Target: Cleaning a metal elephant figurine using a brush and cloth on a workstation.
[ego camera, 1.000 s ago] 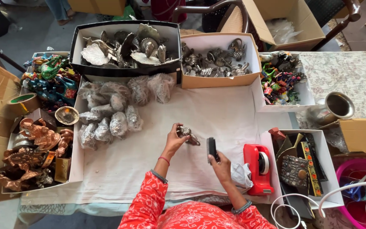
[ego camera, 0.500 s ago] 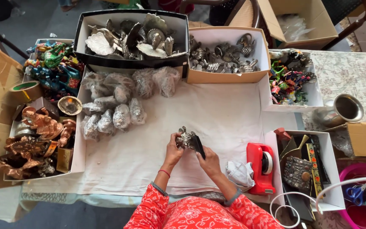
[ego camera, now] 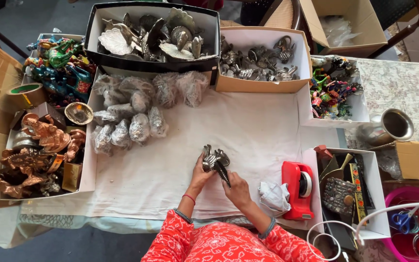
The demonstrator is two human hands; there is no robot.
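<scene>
- The white cloth covers the table in front of you; I take it as the landmark for all places.
- Along the far edge of the cloth stand two boxes: one black box with silver shell-shaped dishes, and one tan box with small silver figures.
- On the far left part of the cloth lie about ten silver pieces in clear wrapping.
- At the near right edge of the cloth stands one red tape dispenser, with one crumpled white rag just beside it.
- Near the middle of the cloth, your left hand is closed around one small silver figure.
- Your right hand grips one dark slim tool, and its tip touches the figure.
</scene>
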